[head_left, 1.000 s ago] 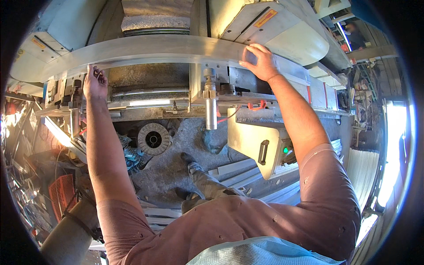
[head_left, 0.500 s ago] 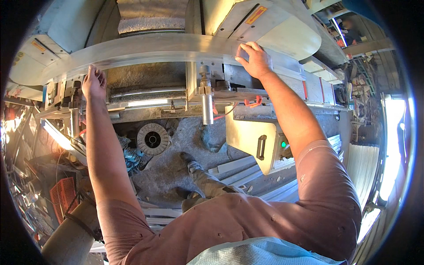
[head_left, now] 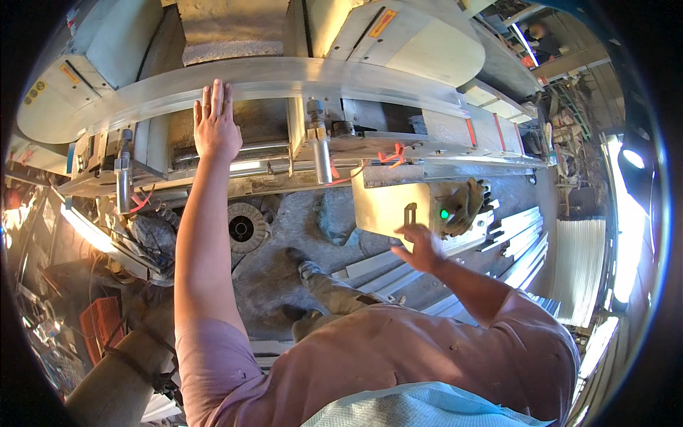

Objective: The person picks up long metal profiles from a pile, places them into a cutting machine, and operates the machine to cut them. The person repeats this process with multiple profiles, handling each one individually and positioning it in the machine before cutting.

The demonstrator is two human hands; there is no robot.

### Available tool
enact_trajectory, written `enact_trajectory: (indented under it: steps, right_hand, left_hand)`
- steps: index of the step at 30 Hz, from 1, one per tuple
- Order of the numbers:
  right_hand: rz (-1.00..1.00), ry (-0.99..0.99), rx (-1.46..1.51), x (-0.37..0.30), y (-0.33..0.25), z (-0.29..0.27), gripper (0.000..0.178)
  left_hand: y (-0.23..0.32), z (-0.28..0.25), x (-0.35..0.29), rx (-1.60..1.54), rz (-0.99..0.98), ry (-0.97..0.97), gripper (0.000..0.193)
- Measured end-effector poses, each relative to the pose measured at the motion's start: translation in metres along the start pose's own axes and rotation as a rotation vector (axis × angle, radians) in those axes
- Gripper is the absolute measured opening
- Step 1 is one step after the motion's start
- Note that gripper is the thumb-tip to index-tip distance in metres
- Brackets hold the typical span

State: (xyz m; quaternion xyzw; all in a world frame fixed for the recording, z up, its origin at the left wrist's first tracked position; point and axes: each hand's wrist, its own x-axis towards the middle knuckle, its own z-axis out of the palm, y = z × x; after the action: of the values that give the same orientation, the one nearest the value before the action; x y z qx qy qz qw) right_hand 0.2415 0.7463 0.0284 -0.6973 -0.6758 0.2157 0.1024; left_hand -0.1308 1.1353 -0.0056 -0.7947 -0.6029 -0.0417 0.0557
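A long silvery metal profile (head_left: 284,77) lies across the machine from left to right. My left hand (head_left: 218,129) rests with straight fingers on the profile's near edge, left of the middle, gripping nothing. Lower right, my right hand (head_left: 422,249) hovers by a pale yellow control box (head_left: 384,203), with its fingers apart and slightly blurred. Its fingertips are close to the box's dark handle (head_left: 410,212); whether they touch it I cannot tell. A lit green button (head_left: 445,213) is on the box's right side.
Two metal cylinders (head_left: 321,153) (head_left: 124,178) stand along the machine's front. Pale machine housings (head_left: 413,43) rise behind the profile. A round ribbed spool (head_left: 245,228) sits on the floor, and metal strips (head_left: 519,242) lie at the right. Another person (head_left: 544,43) is far off, upper right.
My right hand has left the profile and come down to the control box. My left hand has shifted right along the profile and flattened, fingers stretched out.
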Motion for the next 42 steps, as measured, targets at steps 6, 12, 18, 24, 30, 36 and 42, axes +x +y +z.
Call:
enact_trajectory:
  steps: [6,12,18,24,30,36,42]
  right_hand:
    - [0.275,-0.083,-0.049,-0.103,0.042,-0.001,0.042]
    - [0.504,-0.029,-0.04,-0.134,0.088,0.009,0.042]
    - [0.509,0.099,-0.088,-0.145,0.127,0.036,0.044]
    - [0.792,0.016,-0.157,-0.135,0.151,0.042,0.055]
    - [0.974,0.135,-0.128,-0.096,0.144,0.025,0.066]
    - [0.824,0.166,-0.376,-0.078,0.145,0.014,0.048]
    - [0.767,0.177,-0.353,-0.077,0.166,0.02,0.049]
  left_hand:
    - [0.007,0.001,0.006,0.041,-0.046,-0.047,0.088]
    - [0.004,-0.003,0.008,0.039,-0.029,-0.089,0.085]
    - [0.002,-0.007,0.013,0.122,-0.013,-0.097,0.086]
    - [0.005,-0.018,0.021,0.203,-0.017,-0.179,0.087]
    - [0.001,-0.016,0.032,0.18,-0.012,-0.245,0.085]
    - [-0.012,-0.018,0.038,0.106,0.048,-0.272,0.084]
    - [-0.017,-0.033,0.038,0.064,0.069,-0.326,0.084]
